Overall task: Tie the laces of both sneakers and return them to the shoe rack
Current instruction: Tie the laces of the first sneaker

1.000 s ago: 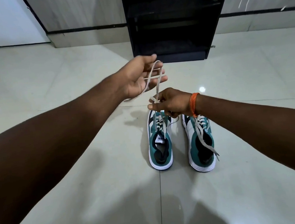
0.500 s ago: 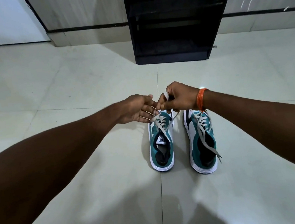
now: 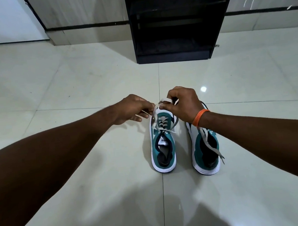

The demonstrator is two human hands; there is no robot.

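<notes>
Right shoe (image 3: pixel 205 149): teal and white, stood on the floor (image 3: pixel 80 205) nearest the wearer, heel toward the camera, toe toward the rack. Its lace (image 3: pixel 211 143) lay loose, trailing back over the collar to the heel; untied.

Left shoe (image 3: pixel 162 146): same make, parallel and just beside the first, long axis also running heel-near, toe-far. White tongue label visible. Its laces (image 3: pixel 156 115) rose from the upper eyelets up and forward to the hands.

Left hand (image 3: pixel 134 109): over the toe end, slightly left of the shoe, fingers pinched on one lace strand.

Right hand (image 3: pixel 183 105): directly over the toe, orange band (image 3: pixel 200 117) at the wrist, clenched on the other strand. The two hands were almost touching; the knot appeared half-formed, its state hidden by the fingers.

Rack (image 3: pixel 176 19): black, open shelves, well beyond the shoes, straight ahead against the wall.
</notes>
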